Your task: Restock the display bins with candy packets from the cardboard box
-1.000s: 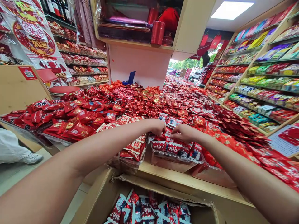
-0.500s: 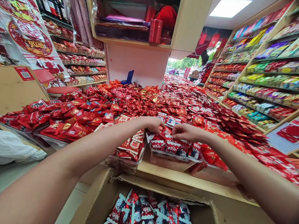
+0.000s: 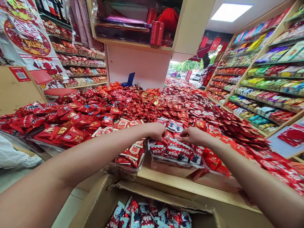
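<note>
An open cardboard box (image 3: 152, 193) of red-and-white packets (image 3: 147, 214) sits below the counter (image 3: 163, 181), probably for easy reach. Beyond, a clear tub (image 3: 169, 167) pens in matching packets (image 3: 175, 150); the left hand (image 3: 156, 130) and right hand (image 3: 193, 136) curl over them, whether gripping I cannot tell.

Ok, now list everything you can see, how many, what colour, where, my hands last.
Counter: one, pale wood, centre
Clear tubs: at least five, transparent, counter's near edge
Cardboard box: one, brown, below counter
Printed packets: many, red and white, central tub and box
Other packets: many, mostly red, heaped across counter
Upright object: one, blue, counter's back
Wall cabinet: one, pale wood, above counter
Stocked shelves: two banks, multicoloured, left and right
QR sign: one, red, far left
Ceiling light: one, white, upper right
Left hand: one, bare, at printed packets
Right hand: one, bare, beside it
</note>
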A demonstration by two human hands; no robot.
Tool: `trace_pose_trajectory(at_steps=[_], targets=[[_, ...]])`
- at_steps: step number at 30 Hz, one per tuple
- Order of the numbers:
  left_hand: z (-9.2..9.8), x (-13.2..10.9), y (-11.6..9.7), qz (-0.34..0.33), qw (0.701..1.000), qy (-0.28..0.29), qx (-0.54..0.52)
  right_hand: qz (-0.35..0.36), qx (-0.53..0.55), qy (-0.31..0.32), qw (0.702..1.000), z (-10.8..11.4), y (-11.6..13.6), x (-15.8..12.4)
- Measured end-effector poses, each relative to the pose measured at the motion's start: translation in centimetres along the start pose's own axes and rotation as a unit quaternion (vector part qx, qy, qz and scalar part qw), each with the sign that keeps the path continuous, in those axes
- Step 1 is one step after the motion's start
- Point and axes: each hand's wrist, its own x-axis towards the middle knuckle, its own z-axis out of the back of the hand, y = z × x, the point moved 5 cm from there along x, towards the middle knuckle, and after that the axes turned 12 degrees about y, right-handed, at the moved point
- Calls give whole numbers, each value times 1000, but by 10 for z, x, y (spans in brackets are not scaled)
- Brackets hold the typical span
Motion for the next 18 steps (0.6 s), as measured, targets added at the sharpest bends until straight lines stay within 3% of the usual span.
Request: trace_pose_trajectory(at_steps=[4, 8, 11, 14, 18], targets=[[1, -2, 2, 0, 1000, -17, -20, 10, -19, 9, 1000, -6, 7, 8], [9, -4, 19, 8, 995, -55, -77, 20, -16, -3, 1000, 13, -5, 3], [21, -7, 40, 25, 983, -119, -137, -17, -19, -52, 998, 36, -27, -2], [32, -13, 66, 43, 956, -201, -211, -43, -20, -85, 995, 45, -35, 1], [39, -23, 92, 56, 901, -310, -298, 1, -26, -97, 995, 36, -1, 27]])
